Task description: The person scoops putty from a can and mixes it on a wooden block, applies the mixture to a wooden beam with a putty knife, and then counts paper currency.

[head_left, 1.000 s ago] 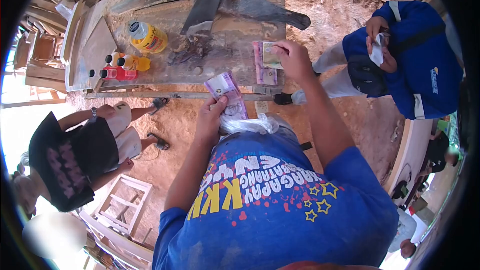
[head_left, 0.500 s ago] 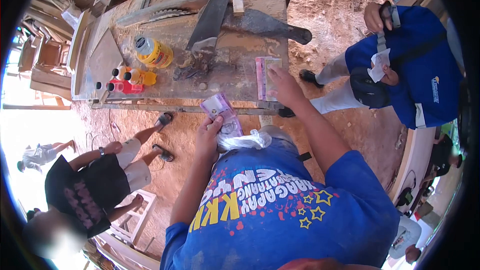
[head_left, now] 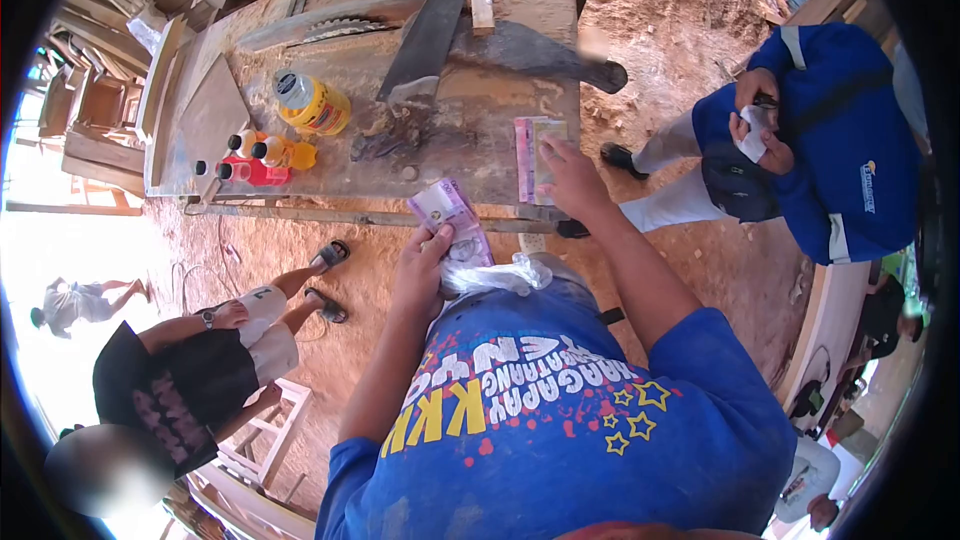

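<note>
My left hand is closed round a few purple banknotes, with the thumb on top of them. A crumpled clear plastic bag hangs beside that hand, against the front of my shirt. Near the table's edge, my right hand rests with its fingers stretched over other banknotes, reddish and yellowish, lying on the wooden table. Its fingertips are on the right side of these notes.
On the table stand a large yellow bottle, several small drink bottles and handsaws. At the right, a person in a blue jacket holds a white paper. Another person in a black shirt is at the left.
The person in blue has brought both hands together at the white paper. My hands keep nearly the same places, with the right fingers shifted slightly over the notes.
</note>
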### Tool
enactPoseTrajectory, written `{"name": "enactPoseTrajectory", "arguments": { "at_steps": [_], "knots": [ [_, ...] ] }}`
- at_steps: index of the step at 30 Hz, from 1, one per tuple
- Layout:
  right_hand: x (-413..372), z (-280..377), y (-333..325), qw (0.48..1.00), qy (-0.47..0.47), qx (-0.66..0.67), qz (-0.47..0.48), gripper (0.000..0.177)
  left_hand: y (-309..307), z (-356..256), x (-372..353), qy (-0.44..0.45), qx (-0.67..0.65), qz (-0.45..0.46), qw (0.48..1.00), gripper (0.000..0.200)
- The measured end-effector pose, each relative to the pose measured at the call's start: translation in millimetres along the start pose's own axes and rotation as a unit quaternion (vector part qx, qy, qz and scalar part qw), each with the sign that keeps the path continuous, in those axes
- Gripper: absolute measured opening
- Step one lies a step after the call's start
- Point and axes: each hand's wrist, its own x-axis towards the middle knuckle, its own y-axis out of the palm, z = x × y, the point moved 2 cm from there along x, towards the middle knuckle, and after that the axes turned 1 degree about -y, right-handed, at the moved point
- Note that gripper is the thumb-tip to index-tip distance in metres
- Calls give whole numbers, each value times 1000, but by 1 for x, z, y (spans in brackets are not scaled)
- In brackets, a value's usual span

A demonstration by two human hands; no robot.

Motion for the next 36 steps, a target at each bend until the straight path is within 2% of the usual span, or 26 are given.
{"name": "enactPoseTrajectory", "arguments": {
  "at_steps": [7,11,14,15,17,19,22,25,28,31,34,36],
  "knots": [
    [3,2,-7,998,-34,33,-31,79,-5,1,-3,3,-25,-26,999,25],
    [2,-4,-6,996,-48,59,-55,73,-10,-2,-6,38,-9,-31,999,29],
    [-2,7,-5,992,-20,79,-92,67,1,-8,-10,40,11,-17,999,33],
    [-2,6,-3,989,-19,92,-119,64,9,-9,-12,44,23,-53,997,34],
    [-2,16,-15,985,-12,127,-113,60,0,-2,-8,29,49,-16,998,33],
    [-8,26,-24,973,-13,161,-167,54,-2,4,0,22,67,-7,997,33],
    [-20,28,-27,953,6,230,-197,48,17,1,0,8,69,-1,998,32],
    [-34,15,-27,941,17,245,-232,44,40,1,2,-4,95,4,995,32],
    [-42,1,-33,932,40,280,-225,39,62,4,8,5,126,20,992,33],
    [-48,-12,-40,919,27,297,-256,40,87,8,11,17,150,23,988,28],
    [-52,-24,-45,916,33,301,-263,32,118,13,10,27,167,24,985,21],
    [-50,-32,-47,910,12,288,-298,28,116,19,20,45,176,24,983,25]
  ]
}}
